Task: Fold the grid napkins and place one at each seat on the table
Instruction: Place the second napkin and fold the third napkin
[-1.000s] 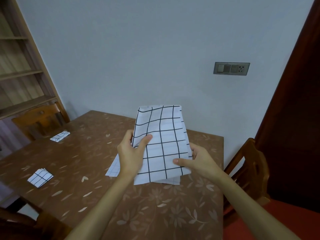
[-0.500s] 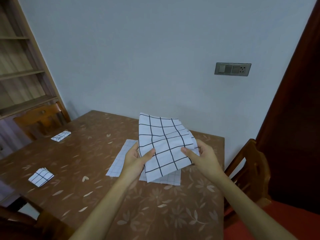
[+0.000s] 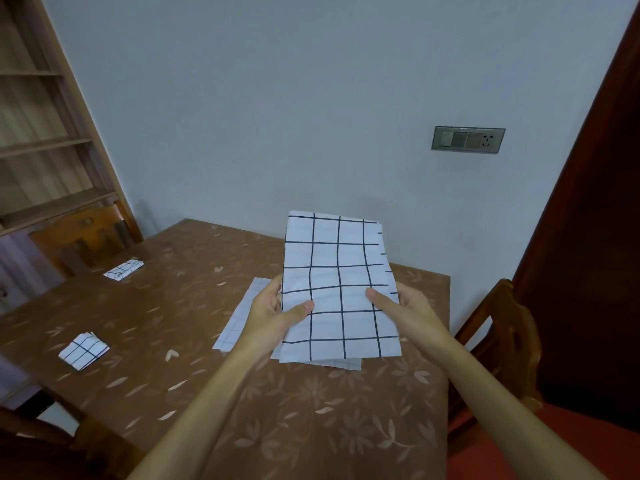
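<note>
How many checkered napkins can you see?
4, maybe more. One held napkin is up between both hands. One flat napkin lies under it on the table; more could hide there. Two folded ones sit left: near napkin and far napkin.

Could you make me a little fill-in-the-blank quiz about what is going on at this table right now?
1. The napkin being held up is gripped by ____ hands.
2. ____ small folded napkins already lie on the left part of the table.
3. The pattern on the held napkin is a ____.
4. The switch plate is mounted on the ____.

Missing words: both; two; grid; wall
</note>
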Tool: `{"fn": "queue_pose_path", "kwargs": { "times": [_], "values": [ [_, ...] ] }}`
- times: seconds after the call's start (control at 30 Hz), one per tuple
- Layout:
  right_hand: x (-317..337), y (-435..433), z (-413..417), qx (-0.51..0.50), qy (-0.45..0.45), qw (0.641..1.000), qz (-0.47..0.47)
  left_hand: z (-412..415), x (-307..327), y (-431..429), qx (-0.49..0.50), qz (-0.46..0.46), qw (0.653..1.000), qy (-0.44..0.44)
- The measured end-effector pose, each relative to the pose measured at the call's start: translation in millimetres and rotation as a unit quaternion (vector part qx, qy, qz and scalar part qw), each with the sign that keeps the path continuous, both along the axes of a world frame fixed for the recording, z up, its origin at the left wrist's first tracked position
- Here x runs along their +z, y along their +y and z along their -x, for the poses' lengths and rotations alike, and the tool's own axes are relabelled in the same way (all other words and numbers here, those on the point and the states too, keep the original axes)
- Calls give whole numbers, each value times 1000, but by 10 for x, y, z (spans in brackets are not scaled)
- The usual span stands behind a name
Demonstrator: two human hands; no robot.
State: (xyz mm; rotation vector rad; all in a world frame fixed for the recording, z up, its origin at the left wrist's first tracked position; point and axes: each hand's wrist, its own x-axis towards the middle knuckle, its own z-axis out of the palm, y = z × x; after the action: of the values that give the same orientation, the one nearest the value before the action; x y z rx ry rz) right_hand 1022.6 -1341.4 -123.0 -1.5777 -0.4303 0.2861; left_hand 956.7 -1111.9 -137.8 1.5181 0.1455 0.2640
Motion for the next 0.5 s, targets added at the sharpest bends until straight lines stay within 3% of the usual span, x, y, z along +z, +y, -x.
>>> {"fn": "queue_pose_path", "kwargs": {
  "times": [0.5],
  "values": [
    [-14,15,5,6,52,998,-20,72,115,112,-43,-67,997,10]
  ]
}}
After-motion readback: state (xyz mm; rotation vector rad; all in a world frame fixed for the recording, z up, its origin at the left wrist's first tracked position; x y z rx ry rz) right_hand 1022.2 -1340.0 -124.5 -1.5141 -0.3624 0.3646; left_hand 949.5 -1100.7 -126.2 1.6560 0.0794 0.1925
